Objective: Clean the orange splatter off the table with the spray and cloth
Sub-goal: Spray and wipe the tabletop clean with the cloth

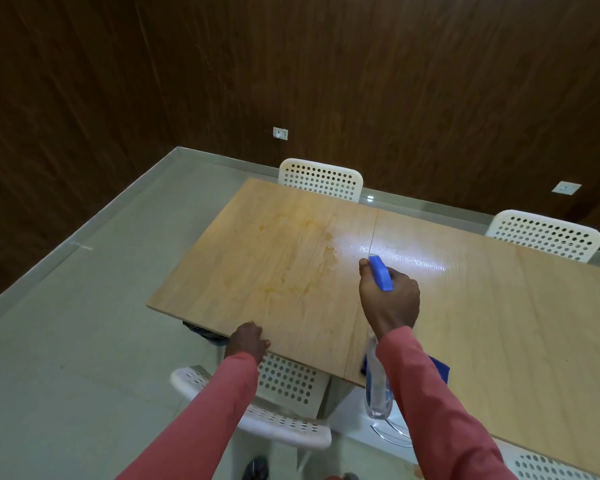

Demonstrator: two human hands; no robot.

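Note:
A faint orange splatter [288, 251] spreads over the left part of the light wooden table [482, 306]. My right hand [390, 299] is shut on a clear spray bottle [378, 386] with a blue trigger head [381, 273], held above the table with the nozzle toward the stain. A blue cloth [440, 368] lies on the near table edge, mostly hidden under my right sleeve. My left hand [248, 341] rests with curled fingers on the table's near edge, holding nothing that I can see.
White perforated chairs stand around the table: one [321, 180] at the far side, one [544, 235] at the far right, one [278, 403] tucked in below my left arm. Pale tiled floor [84, 341] lies to the left; dark wood walls behind.

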